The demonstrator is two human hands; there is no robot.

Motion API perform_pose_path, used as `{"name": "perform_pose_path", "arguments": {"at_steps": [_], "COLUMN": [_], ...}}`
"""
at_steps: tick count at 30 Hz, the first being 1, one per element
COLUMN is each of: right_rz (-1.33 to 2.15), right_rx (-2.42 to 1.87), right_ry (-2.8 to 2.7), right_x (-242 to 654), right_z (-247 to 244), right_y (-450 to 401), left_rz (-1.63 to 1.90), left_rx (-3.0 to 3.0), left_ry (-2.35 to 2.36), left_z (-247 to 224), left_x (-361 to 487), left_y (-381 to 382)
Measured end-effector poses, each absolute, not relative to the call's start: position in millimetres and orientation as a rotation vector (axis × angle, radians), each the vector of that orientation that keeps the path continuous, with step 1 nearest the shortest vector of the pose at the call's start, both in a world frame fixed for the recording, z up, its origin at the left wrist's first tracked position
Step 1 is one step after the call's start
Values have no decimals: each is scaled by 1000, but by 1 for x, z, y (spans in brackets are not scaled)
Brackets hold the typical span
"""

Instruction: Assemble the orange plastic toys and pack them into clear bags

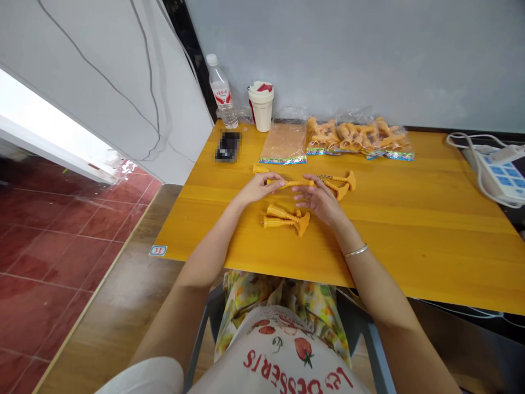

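My left hand (260, 189) pinches one end of a thin orange plastic stick (292, 184), held level just above the table. At its other end, my right hand (322, 201) has thumb and forefinger on the stick, the other fingers loosely spread. Nearer to me lie two orange plastic toy hammers (301, 221) side by side, heads to the right. Just beyond my right hand are more hammer-headed orange pieces (348, 183) with twisted shafts, partly covered by the hand. A short orange handle piece (260, 169) rests behind my left hand.
Along the back of the wooden table (410, 230) are a water bottle (222, 96), a white cup (261, 106), a dark blurred phone (228, 146), a flat clear packet (284, 143) and several bags of orange toys (356, 135). A power strip (502, 172) with cables sits at right.
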State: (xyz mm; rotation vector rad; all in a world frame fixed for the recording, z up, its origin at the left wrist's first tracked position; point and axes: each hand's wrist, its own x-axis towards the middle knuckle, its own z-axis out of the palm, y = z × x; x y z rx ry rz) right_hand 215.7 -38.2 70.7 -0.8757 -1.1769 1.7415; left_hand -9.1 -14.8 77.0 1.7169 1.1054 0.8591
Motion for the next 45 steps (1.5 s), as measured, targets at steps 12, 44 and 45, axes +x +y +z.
{"name": "perform_pose_path", "arguments": {"at_steps": [12, 44, 45], "right_rz": [1529, -139, -136], "right_rx": [-893, -1565, -1563], "right_ry": [-1524, -2300, -2274], "right_x": [222, 312, 312], "right_z": [69, 36, 37], "right_y": [-40, -39, -39], "left_rz": [742, 609, 620], "left_rx": [1555, 2483, 2458], "left_ry": [1060, 1453, 1379], "left_z": [83, 79, 82], "left_x": [-26, -38, -35], "left_y": [-15, -16, -18]}}
